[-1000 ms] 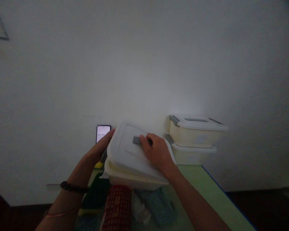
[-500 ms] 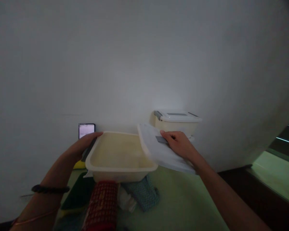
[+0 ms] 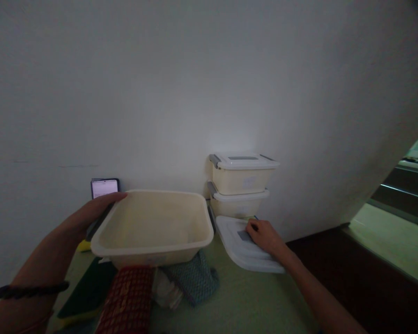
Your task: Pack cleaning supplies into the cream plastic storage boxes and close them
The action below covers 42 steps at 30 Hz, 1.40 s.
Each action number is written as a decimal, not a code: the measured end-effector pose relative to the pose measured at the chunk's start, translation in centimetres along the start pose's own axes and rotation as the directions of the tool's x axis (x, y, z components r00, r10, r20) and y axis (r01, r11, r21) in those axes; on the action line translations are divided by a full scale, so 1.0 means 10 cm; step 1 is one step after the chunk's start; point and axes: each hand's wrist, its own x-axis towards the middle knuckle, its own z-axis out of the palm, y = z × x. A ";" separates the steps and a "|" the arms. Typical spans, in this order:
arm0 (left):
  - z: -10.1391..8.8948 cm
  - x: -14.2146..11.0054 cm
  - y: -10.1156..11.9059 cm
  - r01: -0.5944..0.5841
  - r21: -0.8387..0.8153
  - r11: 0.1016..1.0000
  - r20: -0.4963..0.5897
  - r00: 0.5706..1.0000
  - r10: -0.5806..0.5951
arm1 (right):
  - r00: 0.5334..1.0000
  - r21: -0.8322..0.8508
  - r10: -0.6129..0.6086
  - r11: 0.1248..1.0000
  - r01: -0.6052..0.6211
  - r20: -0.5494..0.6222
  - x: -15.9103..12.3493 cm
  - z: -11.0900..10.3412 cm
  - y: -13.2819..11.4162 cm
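Note:
A cream storage box [image 3: 153,248] stands uncovered, and its inside looks bare. My left hand [image 3: 102,206] grips its left rim, by a dark grey side latch. To the right of the box, a white lid [image 3: 245,257] with a grey handle inset lies low over the green tabletop. My right hand [image 3: 264,236] is closed on the lid's handle from above, fingers curled. In front of the box lie a red patterned rolled item [image 3: 127,299], a bluish-grey knitted cloth [image 3: 197,278] and a crumpled white piece [image 3: 167,290].
Two lidded cream boxes, an upper box [image 3: 244,180] on a lower box [image 3: 240,206], stand against the wall. A phone [image 3: 105,188] leans behind my left hand. A green and yellow sponge [image 3: 85,292] lies at front left. Dark floor [image 3: 320,264] shows past the table's right side.
My right hand has carried the lid down and away from the box to the tabletop on the right. My left hand stays on the box rim. The view has shifted slightly right.

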 end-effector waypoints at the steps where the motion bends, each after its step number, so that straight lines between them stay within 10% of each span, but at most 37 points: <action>1: 0.01 0.00 0.00 0.011 0.000 1.000 -0.006 1.000 -0.011 | 1.000 -0.012 0.016 1.000 -0.016 -0.003 -0.01 0.04 0.03; 13: -0.01 0.03 -0.03 -0.109 0.058 0.992 0.073 0.992 0.105 | 0.998 -0.128 0.054 0.990 -0.058 -0.031 -0.12 0.37 -0.16; 20: -0.03 0.00 -0.01 -0.188 0.012 0.982 0.108 0.977 0.186 | 0.999 0.221 0.035 0.974 -0.039 0.021 0.05 0.29 -0.54; 26: -0.09 -0.11 0.02 -0.193 -0.100 0.976 0.099 0.974 0.203 | 0.988 0.634 -0.012 0.768 -0.090 0.155 0.34 0.11 -1.15; 34: -0.21 0.08 0.02 -0.257 -0.220 0.941 0.076 0.957 0.279 | 0.993 0.924 0.103 0.371 -0.090 0.055 0.71 -0.08 -1.46; 42: -0.27 0.14 -0.03 -0.182 -0.345 0.921 0.025 0.979 0.203 | 0.967 0.892 0.043 0.376 -0.250 0.252 0.88 0.09 -1.36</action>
